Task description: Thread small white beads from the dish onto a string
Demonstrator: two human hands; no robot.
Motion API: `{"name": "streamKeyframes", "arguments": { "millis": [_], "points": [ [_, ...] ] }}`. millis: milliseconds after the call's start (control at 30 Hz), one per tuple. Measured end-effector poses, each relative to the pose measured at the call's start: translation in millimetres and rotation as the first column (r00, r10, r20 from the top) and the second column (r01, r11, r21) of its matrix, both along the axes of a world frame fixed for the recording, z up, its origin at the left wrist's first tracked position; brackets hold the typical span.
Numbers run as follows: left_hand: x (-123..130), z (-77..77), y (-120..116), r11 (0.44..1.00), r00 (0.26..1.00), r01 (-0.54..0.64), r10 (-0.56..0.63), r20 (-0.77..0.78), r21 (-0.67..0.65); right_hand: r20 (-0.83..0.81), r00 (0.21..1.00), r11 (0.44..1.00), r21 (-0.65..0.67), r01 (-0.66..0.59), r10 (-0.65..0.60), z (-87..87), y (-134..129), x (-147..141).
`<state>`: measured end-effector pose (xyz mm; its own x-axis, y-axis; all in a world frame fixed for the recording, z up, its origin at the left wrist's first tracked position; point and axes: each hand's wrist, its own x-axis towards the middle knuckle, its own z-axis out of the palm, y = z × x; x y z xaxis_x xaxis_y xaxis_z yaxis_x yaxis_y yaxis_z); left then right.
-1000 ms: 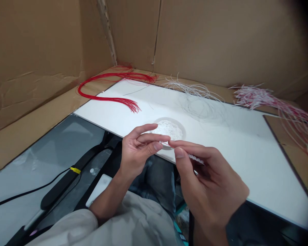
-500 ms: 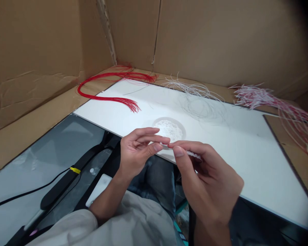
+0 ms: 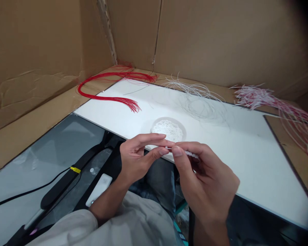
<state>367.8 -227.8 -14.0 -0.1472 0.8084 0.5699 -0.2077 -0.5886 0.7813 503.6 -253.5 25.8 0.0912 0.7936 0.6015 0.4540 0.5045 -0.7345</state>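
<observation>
Left hand point(image 3: 138, 160) and right hand point(image 3: 205, 184) both in narrow pinch, fingertips meeting on a thin white strand point(image 3: 188, 154), its fine detail too small to read. Held just before the dish of white granules point(image 3: 168, 130) on the white board point(image 3: 248, 160). Red wire bundle point(image 3: 105, 97) and white wires point(image 3: 192, 89) lie beyond the board's far edge.
</observation>
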Motion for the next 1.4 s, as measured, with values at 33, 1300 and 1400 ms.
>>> {"name": "streamKeyframes", "arguments": {
  "millis": [33,1300,1400],
  "points": [
    [0.0,-0.1,-0.2,1.000,1.000,-0.005,0.005,-0.007,0.002,-0.004,1.000,1.000,0.002,0.005,-0.005,-0.2,0.2,-0.3],
    [-0.3,0.9,-0.3,1.000,1.000,0.002,-0.002,-0.030,-0.019,-0.020,1.000,1.000,0.003,0.001,-0.001,0.1,0.3,-1.3],
    [-0.1,0.8,-1.1,1.000,0.999,-0.009,0.008,-0.042,-0.025,-0.021,1.000,1.000,0.005,0.003,-0.003,-0.7,0.2,-1.5]
  ]
}}
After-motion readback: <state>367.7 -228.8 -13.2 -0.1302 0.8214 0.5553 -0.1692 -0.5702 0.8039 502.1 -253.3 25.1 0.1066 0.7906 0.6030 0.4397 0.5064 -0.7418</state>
